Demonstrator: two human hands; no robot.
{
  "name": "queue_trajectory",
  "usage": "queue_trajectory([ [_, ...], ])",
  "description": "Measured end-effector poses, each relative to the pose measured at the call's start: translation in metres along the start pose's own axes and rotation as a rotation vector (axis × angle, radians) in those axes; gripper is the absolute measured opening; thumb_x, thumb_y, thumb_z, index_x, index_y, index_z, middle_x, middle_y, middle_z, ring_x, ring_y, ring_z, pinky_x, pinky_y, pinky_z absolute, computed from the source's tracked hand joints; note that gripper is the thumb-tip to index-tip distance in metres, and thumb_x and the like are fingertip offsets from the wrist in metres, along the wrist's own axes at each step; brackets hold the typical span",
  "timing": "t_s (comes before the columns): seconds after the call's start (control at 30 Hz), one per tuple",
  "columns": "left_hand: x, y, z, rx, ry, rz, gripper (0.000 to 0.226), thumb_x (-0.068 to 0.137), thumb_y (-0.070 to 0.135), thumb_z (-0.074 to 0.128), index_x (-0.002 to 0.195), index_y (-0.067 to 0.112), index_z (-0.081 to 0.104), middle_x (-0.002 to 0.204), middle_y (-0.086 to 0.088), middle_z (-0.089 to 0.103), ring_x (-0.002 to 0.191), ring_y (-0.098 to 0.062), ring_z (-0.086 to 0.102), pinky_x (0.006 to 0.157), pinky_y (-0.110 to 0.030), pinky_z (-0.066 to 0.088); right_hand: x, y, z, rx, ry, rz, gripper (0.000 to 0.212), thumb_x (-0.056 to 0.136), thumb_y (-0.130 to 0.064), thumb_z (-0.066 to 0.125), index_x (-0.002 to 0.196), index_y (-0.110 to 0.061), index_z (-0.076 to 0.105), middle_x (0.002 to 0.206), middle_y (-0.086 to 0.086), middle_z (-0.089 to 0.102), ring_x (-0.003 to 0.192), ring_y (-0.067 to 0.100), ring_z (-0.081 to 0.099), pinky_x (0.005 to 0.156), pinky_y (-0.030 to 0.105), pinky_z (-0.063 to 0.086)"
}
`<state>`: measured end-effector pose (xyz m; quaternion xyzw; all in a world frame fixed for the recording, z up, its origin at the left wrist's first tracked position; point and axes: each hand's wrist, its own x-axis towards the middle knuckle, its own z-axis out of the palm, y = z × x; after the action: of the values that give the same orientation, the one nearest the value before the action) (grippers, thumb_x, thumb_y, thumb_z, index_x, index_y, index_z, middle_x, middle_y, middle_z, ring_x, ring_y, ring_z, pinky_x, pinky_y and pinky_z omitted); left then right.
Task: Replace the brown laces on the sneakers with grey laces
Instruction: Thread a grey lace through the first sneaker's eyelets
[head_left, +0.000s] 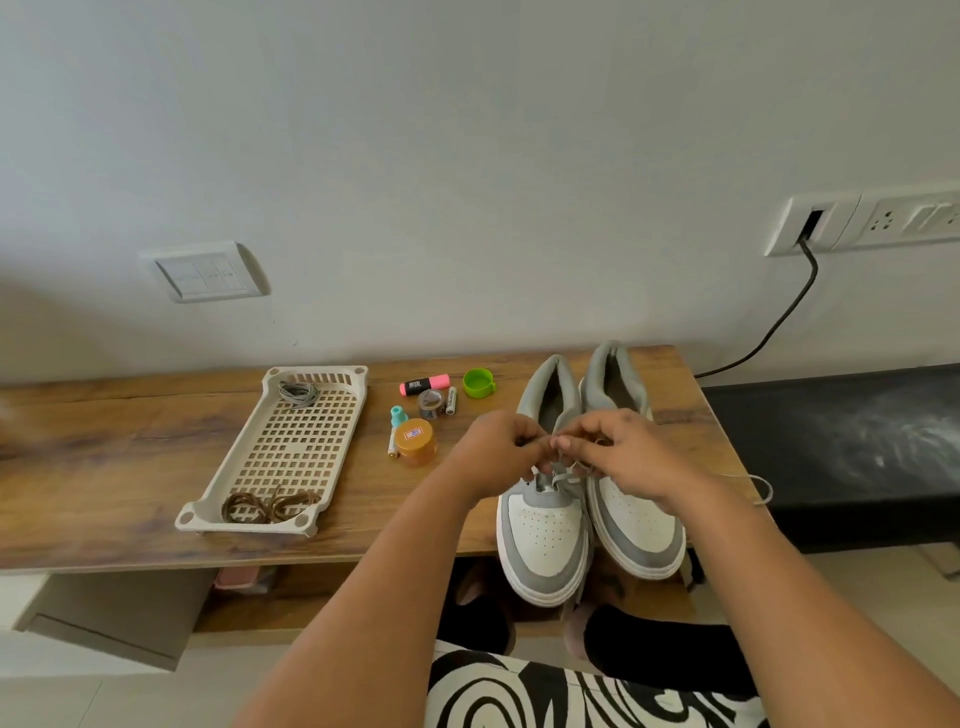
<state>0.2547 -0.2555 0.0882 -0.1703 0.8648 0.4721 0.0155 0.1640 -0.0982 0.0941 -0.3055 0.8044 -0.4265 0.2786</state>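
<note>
Fingers (524, 441) of both hands pinch a grey lace (563, 475) above the left sneaker (543, 525). Sneakers sit on a wooden tabletop (104, 467) against a white wall (467, 156), beside a tray (291, 447) holding brown laces (265, 506).

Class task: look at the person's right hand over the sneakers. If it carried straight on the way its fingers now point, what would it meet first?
The right hand points leftward, its fingertips almost touching those of the left hand above the left sneaker. It would most likely meet the left hand's fingers first, though depth is uncertain from one view.
</note>
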Motion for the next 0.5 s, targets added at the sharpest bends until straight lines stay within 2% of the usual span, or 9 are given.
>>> queue_trajectory([
  [0.1,0.003,-0.008,-0.001,0.011,0.064,-0.052,0.023,0.09,0.033,0.069,0.087,0.01,0.072,0.08,0.0,0.074,0.064,-0.005,0.062,0.073,-0.03,0.056,0.005,0.003,0.008,-0.087,0.083,-0.01,0.009,0.086,-0.032,0.073,0.092,-0.026,0.076,0.086,-0.006,0.072,0.079,0.009,0.064,0.07,0.023,0.052],
  [0.17,0.006,-0.015,-0.001,-0.002,0.142,-0.13,0.035,0.084,0.043,0.073,0.087,0.008,0.071,0.08,-0.001,0.074,0.066,-0.009,0.065,0.072,-0.033,0.056,0.007,0.006,0.012,-0.125,0.116,0.018,0.009,0.083,-0.031,0.077,0.088,-0.023,0.075,0.082,-0.007,0.069,0.076,0.008,0.06,0.068,0.024,0.048],
  [0.27,0.014,-0.026,0.005,0.097,0.258,-0.22,0.051,0.077,0.057,0.074,0.093,0.009,0.064,0.085,-0.003,0.071,0.081,-0.019,0.068,0.076,-0.038,0.057,0.007,0.009,0.015,-0.245,0.141,0.029,0.014,0.081,-0.033,0.078,0.082,-0.02,0.073,0.075,-0.008,0.063,0.068,0.004,0.053,0.058,0.019,0.039],
  [0.37,0.02,-0.027,0.023,0.274,0.22,-0.3,0.062,0.082,0.066,0.062,0.11,0.012,0.052,0.102,-0.004,0.064,0.095,-0.021,0.064,0.072,-0.033,0.051,0.008,0.009,0.021,-0.373,0.13,-0.008,0.012,0.084,-0.032,0.075,0.082,-0.019,0.074,0.07,-0.01,0.06,0.065,0.001,0.052,0.052,0.01,0.032],
  [0.43,0.023,-0.026,0.033,0.369,0.167,-0.324,0.066,0.085,0.065,0.06,0.118,0.008,0.048,0.111,-0.008,0.06,0.102,-0.024,0.06,0.072,-0.031,0.044,0.01,0.012,0.028,-0.434,0.125,-0.02,0.014,0.086,-0.025,0.071,0.074,-0.018,0.071,0.069,-0.006,0.061,0.065,0.005,0.055,0.05,0.009,0.032],
  [0.5,0.024,-0.025,0.035,0.413,0.157,-0.335,0.06,0.087,0.06,0.06,0.115,0.008,0.05,0.105,-0.006,0.057,0.096,-0.022,0.056,0.069,-0.029,0.039,0.01,0.014,0.034,-0.471,0.112,-0.017,0.017,0.088,-0.021,0.066,0.071,-0.021,0.067,0.068,-0.004,0.062,0.068,0.011,0.058,0.052,0.011,0.033],
])
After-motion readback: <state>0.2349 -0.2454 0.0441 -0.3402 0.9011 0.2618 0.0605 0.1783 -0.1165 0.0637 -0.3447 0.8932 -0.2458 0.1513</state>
